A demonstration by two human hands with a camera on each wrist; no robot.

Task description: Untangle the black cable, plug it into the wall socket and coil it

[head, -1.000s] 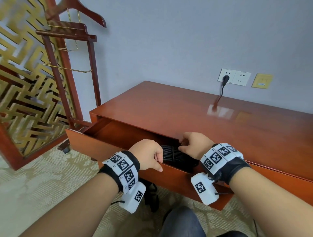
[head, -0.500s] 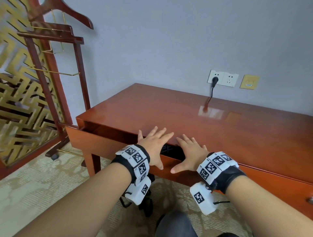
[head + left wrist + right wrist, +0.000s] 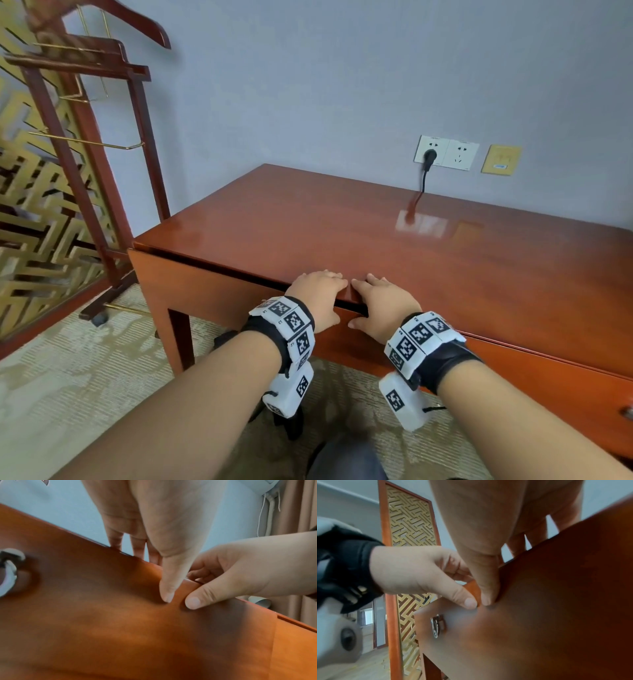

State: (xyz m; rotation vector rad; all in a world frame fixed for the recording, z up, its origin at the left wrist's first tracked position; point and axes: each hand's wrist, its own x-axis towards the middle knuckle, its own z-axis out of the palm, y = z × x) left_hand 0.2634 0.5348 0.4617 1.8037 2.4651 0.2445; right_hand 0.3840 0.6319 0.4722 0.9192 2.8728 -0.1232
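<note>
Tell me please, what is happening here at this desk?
A person presses both hands, the left hand and the right hand, against the front of the desk's drawer, which looks nearly closed. A black cable is plugged into the wall socket and drops behind the desk. The rest of the cable is out of sight.

Desk [image 3: 342, 240]: glossy reddish-brown wood, set against a grey wall.
Top bare and reflective. Drawer front [image 3: 219, 294] under the near edge, with a metal ring pull [image 3: 436, 627]. Both hands rest on that near edge, fingers [image 3: 329, 275] on top. Desk stands on patterned beige carpet [image 3: 68, 377].
</note>
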